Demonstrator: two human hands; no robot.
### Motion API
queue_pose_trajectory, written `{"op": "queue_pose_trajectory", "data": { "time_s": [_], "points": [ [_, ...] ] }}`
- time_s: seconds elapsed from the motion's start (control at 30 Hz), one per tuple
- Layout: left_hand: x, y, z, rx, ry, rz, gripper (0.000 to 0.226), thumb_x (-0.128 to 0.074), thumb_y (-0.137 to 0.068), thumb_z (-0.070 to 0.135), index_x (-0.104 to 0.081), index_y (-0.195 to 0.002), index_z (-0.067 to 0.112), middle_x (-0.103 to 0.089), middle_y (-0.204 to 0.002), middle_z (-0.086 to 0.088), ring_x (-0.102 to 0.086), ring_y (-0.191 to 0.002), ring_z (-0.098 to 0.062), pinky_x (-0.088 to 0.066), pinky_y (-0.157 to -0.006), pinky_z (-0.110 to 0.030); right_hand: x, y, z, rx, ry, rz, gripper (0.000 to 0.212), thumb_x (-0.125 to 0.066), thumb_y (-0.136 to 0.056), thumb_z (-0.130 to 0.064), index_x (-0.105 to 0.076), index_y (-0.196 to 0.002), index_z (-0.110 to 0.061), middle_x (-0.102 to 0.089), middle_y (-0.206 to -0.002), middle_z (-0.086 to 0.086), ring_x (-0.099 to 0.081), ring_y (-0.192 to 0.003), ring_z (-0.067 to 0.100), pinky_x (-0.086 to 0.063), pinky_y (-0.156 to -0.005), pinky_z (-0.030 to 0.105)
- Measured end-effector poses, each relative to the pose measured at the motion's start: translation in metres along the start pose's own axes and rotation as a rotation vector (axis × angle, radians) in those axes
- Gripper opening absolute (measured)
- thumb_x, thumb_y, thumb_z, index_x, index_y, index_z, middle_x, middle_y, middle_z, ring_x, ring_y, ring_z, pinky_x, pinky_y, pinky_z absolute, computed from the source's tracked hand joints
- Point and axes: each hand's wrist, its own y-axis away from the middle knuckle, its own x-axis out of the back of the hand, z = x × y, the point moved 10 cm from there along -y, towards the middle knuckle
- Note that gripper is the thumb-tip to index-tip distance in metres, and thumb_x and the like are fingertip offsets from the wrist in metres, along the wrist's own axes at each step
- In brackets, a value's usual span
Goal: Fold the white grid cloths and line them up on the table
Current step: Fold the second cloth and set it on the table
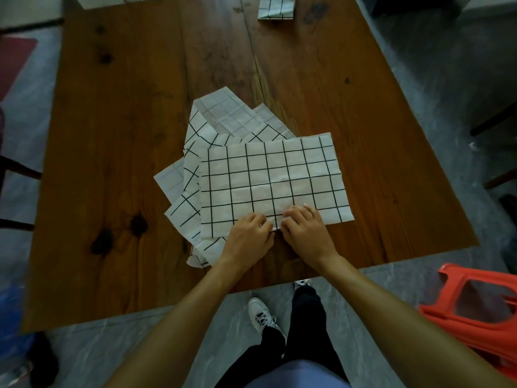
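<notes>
Both hands were down at the near edge of the top cloth, side by side and almost touching. The left hand (249,229) had its fingers curled and looked like it was pinching the cloth's near hem, knuckles up. The right hand (304,226) was doing pretty much the same just to the right of it, fingers bent onto the fabric and gripping that same edge.

The top cloth (275,180) was a white grid one, lying flat as a neat rectangle, its long side running left to right, near the middle of the wooden table (112,135). Under it and poking out to the left and far side was a messy pile of grid cloths (212,121), corners sticking out at different angles, some showing the paler back side.

Way over at the far edge of the table, a bit right of center, sat a folded grid cloth (275,7), well apart from the pile and partly cut off by the frame.

Off the table, an orange plastic stool (475,303) sat at the near right on the grey floor (447,65).
</notes>
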Motion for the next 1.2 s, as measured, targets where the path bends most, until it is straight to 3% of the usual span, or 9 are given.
{"op": "queue_pose_trajectory", "data": {
  "time_s": [0.23, 0.3, 0.47, 0.6, 0.77, 0.87, 0.97, 1.07, 1.2],
  "points": [
    [0.003, -0.003, 0.0, 0.013, 0.02, 0.012, 0.013, -0.066, -0.08, 0.026, -0.063, -0.085, 0.015, -0.062, -0.082, -0.003, -0.057, -0.072, -0.018, -0.047, -0.061, -0.029, 0.005, -0.006, 0.002, -0.071, -0.023, 0.023, 0.03, -0.037, -0.095, -0.028, -0.063, -0.094, -0.014, -0.059, -0.106, 0.006, -0.054, -0.106, 0.022, -0.038, -0.104, 0.042],
    [0.006, -0.006, -0.001, 0.022, 0.026, 0.032, 0.009, -0.07, -0.079, 0.018, -0.062, -0.083, 0.014, -0.062, -0.078, -0.003, -0.056, -0.066, -0.018, -0.046, -0.057, -0.028, 0.009, -0.008, 0.002, -0.09, -0.065, 0.02, 0.029, -0.037, -0.095, -0.028, -0.062, -0.095, -0.013, -0.058, -0.106, 0.006, -0.054, -0.105, 0.022, -0.036, -0.104, 0.04],
    [0.025, -0.013, -0.001, 0.038, 0.055, 0.124, 0.01, -0.071, -0.078, 0.01, -0.062, -0.081, 0.012, -0.063, -0.073, -0.003, -0.057, -0.059, -0.016, -0.046, -0.051, -0.026, 0.016, -0.011, 0.001, -0.103, -0.116, -0.061, 0.032, -0.055, -0.089, -0.036, -0.056, -0.114, -0.016, -0.059, -0.113, 0.004, -0.053, -0.107, 0.02, -0.041, -0.099, 0.038],
    [0.044, -0.016, 0.008, 0.031, 0.047, 0.158, 0.004, -0.064, -0.083, 0.017, -0.061, -0.082, 0.014, -0.062, -0.073, -0.001, -0.057, -0.055, -0.014, -0.044, -0.046, -0.025, 0.035, -0.023, 0.001, -0.171, -0.036, -0.015, 0.012, -0.062, -0.091, -0.023, -0.067, -0.1, -0.017, -0.068, -0.097, 0.002, -0.064, -0.091, 0.02, -0.049, -0.086, 0.037],
    [0.071, -0.021, 0.012, 0.068, 0.016, 0.201, 0.013, -0.05, -0.087, 0.02, -0.056, -0.077, 0.014, -0.056, -0.062, 0.001, -0.05, -0.039, -0.014, -0.035, -0.035, -0.022, 0.082, -0.034, -0.004, -0.172, 0.005, 0.065, 0.009, -0.072, -0.079, -0.011, -0.07, -0.088, -0.015, -0.07, -0.084, 0.002, -0.066, -0.071, 0.018, -0.052, -0.072, 0.032],
    [0.098, -0.031, 0.015, 0.111, 0.032, 0.228, 0.012, -0.066, -0.084, 0.018, -0.056, -0.077, 0.015, -0.057, -0.063, 0.002, -0.047, -0.038, -0.011, -0.034, -0.034, -0.021, 0.107, -0.038, -0.005, -0.213, 0.026, 0.048, 0.008, -0.065, -0.088, -0.015, -0.07, -0.093, -0.015, -0.07, -0.089, 0.002, -0.066, -0.074, 0.016, -0.051, -0.072, 0.028],
    [0.118, -0.033, 0.033, 0.089, 0.134, 0.224, 0.012, -0.06, -0.09, 0.026, -0.058, -0.084, 0.015, -0.061, -0.069, 0.002, -0.05, -0.044, -0.008, -0.037, -0.04, -0.017, 0.147, -0.041, 0.003, -0.313, -0.097, 0.146, 0.018, -0.064, -0.089, -0.013, -0.069, -0.106, -0.015, -0.071, -0.1, 0.001, -0.067, -0.083, 0.015, -0.055, -0.078, 0.03],
    [0.142, -0.033, 0.05, 0.083, 0.408, 0.22, 0.025, -0.046, -0.094, 0.039, -0.058, -0.091, 0.017, -0.061, -0.075, 0.006, -0.056, -0.056, -0.007, -0.046, -0.05, -0.017, 0.181, -0.045, 0.009, -0.347, -0.175, 0.199, 0.023, -0.062, -0.09, -0.007, -0.067, -0.111, -0.014, -0.07, -0.106, 0.002, -0.065, -0.091, 0.013, -0.054, -0.082, 0.027],
    [0.17, -0.039, 0.03, 0.267, 0.724, 0.331, 0.024, -0.042, -0.098, 0.028, -0.057, -0.08, 0.02, -0.058, -0.066, 0.007, -0.056, -0.057, -0.006, -0.045, -0.051, -0.017, 0.219, -0.047, 0.022, -0.365, -0.304, 0.307, 0.023, -0.061, -0.09, -0.005, -0.069, -0.108, -0.018, -0.07, -0.104, -0.003, -0.062, -0.092, 0.007, -0.055, -0.082, 0.026]
  ]
}}
